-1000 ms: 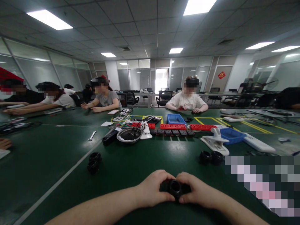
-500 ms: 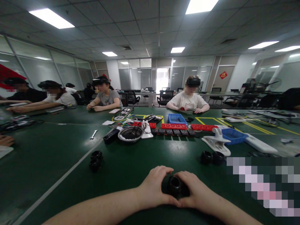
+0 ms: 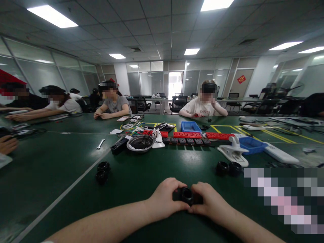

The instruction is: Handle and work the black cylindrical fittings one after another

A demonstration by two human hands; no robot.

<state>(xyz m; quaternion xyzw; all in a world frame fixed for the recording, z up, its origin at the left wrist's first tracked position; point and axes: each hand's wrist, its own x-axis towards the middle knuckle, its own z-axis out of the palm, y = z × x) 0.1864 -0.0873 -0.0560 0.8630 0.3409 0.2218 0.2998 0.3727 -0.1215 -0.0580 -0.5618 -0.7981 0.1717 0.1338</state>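
Note:
Between my two hands is a black, glossy, ring-shaped piece (image 3: 187, 195) with a round hole facing up towards me; its exact kind is not clear. My left hand (image 3: 167, 198) curls around its left side, thumb in front and fingers behind. From the other side, my right hand (image 3: 210, 199) grips it with bent fingers and the thumb low near the left thumb. Two similar black pieces (image 3: 102, 172) sit close together on the left of the green table (image 3: 141, 175). Another black pair (image 3: 229, 168) stands side by side to the right.
Across the middle lie a metal bowl (image 3: 140, 144), a red-and-black power strip row (image 3: 188, 139), a white clamp base (image 3: 234, 152) and blue trays (image 3: 253, 145). A wrench (image 3: 100, 144) lies at left. A co-worker (image 3: 206, 103) sits opposite; others sit along the left.
My hands have closed in on the black ring-shaped piece, the right hand's fingers bending tighter. The piece has shifted slightly left and away from me. The co-worker opposite has raised one hand to the head.

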